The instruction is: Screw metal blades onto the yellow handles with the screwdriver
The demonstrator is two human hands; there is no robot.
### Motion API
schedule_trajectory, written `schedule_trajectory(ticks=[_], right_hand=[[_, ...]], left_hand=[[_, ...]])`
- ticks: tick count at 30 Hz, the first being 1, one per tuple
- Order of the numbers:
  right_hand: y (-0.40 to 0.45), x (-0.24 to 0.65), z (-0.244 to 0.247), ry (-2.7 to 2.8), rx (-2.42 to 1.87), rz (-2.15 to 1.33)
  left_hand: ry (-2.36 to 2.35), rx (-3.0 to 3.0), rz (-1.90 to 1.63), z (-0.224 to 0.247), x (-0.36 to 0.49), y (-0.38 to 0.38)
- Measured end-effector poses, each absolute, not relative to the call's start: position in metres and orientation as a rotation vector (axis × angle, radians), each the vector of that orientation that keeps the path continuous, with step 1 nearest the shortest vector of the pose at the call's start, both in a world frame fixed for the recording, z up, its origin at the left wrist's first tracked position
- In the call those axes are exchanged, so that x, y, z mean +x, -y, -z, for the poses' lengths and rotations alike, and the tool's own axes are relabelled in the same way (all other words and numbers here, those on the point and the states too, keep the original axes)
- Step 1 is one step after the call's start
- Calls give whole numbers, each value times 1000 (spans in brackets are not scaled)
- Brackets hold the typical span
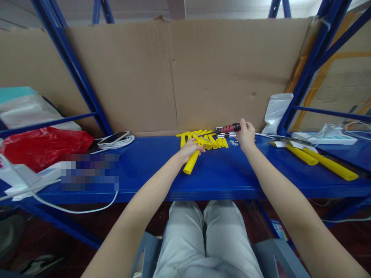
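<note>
My left hand [191, 150] is closed around a yellow plastic handle [191, 163], whose round tube end points down toward me. In my right hand [246, 134] is a screwdriver [228, 128] with a red and black grip, held nearly level. Its dark shaft points left, toward the top of the yellow handle; whether the tip touches is too small to tell. Behind my left hand lies a row of yellow plastic pieces [222, 143]. Small silvery screws [234, 142] are scattered near my right hand, beside a stack of black-and-white strips [227, 135].
Two long yellow-handled tools [327, 164] rest at the right on the blue shelf [139, 164]. A white pouch [276, 114] leans on the cardboard [208, 77] behind. To the left are a phone [113, 138], coiled white cable [123, 142] and a red bag [48, 148].
</note>
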State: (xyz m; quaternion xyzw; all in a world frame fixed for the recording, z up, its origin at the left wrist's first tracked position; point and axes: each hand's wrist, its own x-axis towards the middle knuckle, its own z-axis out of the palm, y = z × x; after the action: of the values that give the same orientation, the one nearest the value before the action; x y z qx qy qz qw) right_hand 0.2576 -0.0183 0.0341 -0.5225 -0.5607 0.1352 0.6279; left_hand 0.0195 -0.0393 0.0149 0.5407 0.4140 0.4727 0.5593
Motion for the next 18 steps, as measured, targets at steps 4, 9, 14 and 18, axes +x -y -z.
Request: schedule_trajectory(ticks=[4, 9, 14, 18], right_hand=[[18, 257, -33, 1234, -1215, -253], [20, 254, -33, 1187, -1246, -226], [20, 255, -33, 1121, -1214, -230], [16, 257, -32, 1200, -1173, -288]], left_hand=[[-983, 1250, -1122, -17, 20, 39], [-988, 1243, -1139, -19, 20, 42], [-1013, 1272, -1130, -19, 21, 42], [-1059, 1316, -1138, -17, 21, 42]])
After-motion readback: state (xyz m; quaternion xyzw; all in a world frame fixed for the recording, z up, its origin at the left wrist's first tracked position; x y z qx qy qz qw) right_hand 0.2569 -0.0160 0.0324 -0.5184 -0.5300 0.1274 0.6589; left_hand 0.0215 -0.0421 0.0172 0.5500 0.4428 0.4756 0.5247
